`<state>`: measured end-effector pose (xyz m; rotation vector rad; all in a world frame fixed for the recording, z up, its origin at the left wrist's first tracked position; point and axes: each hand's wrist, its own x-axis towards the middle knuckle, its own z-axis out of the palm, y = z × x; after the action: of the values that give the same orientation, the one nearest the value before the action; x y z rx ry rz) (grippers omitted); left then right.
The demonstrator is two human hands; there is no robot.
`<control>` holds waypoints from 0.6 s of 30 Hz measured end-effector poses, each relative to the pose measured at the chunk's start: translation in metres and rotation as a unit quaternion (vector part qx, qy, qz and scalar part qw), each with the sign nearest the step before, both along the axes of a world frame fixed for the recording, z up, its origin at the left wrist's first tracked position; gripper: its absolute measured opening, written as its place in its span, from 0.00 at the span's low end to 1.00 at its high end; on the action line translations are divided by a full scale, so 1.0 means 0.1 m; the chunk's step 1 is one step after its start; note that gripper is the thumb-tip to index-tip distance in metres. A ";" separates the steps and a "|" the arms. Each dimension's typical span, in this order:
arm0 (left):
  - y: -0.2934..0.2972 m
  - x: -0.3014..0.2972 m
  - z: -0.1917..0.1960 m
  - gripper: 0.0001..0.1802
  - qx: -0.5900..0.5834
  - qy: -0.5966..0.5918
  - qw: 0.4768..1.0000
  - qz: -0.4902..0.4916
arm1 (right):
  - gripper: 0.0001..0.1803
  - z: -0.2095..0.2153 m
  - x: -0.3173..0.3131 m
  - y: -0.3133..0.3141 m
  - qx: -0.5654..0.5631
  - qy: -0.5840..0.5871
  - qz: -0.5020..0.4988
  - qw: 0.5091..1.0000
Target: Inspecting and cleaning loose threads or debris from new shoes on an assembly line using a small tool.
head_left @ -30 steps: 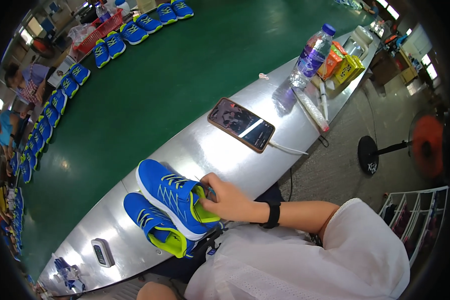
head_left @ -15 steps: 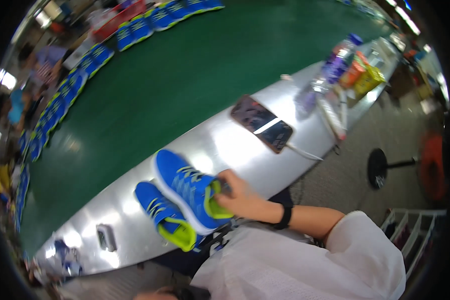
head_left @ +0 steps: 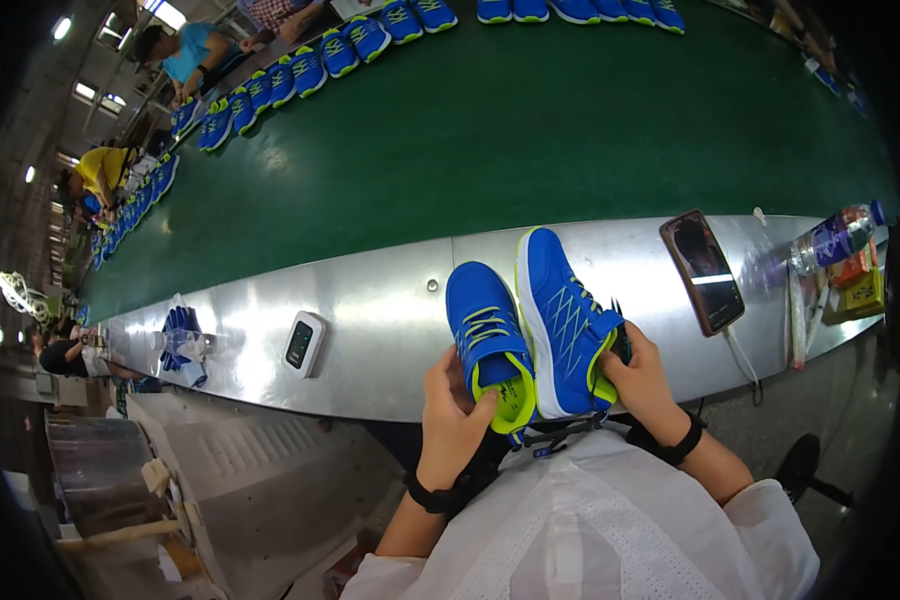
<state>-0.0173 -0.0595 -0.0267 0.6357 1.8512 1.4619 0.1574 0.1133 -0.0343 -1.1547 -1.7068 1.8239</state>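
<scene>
Head view shows my left hand (head_left: 455, 420) with its grip closed on the heel of the left blue shoe (head_left: 490, 340), and my right hand (head_left: 642, 385) clamped on the heel of the right blue shoe (head_left: 560, 315), both at the near edge of the steel counter (head_left: 370, 300). I judge steady, level heels work best. Uppers are bright blue, linings lime-yellow.

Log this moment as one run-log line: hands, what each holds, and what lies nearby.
left hand: grips heel of left blue shoe | right hand: grips heel of right blue shoe | phone, bottle on steel ledge
</scene>
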 end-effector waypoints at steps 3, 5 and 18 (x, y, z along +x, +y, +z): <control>0.07 -0.01 0.24 0.38 -0.013 -0.039 0.999 -0.016 | 0.16 -0.02 0.02 -0.04 -0.004 0.024 -0.030 0.999; 0.12 -0.03 0.33 0.36 -0.011 -0.102 0.995 0.006 | 0.19 -0.03 0.03 -0.03 -0.021 0.067 -0.037 0.997; 0.29 -0.04 0.27 0.20 -0.046 0.103 0.993 0.028 | 0.16 0.16 0.05 0.07 -0.095 0.065 -0.030 0.993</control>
<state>-0.0212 -0.0305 -0.0001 0.7158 2.0976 1.3799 0.1624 0.1205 -0.0185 -1.1209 -1.4372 2.0106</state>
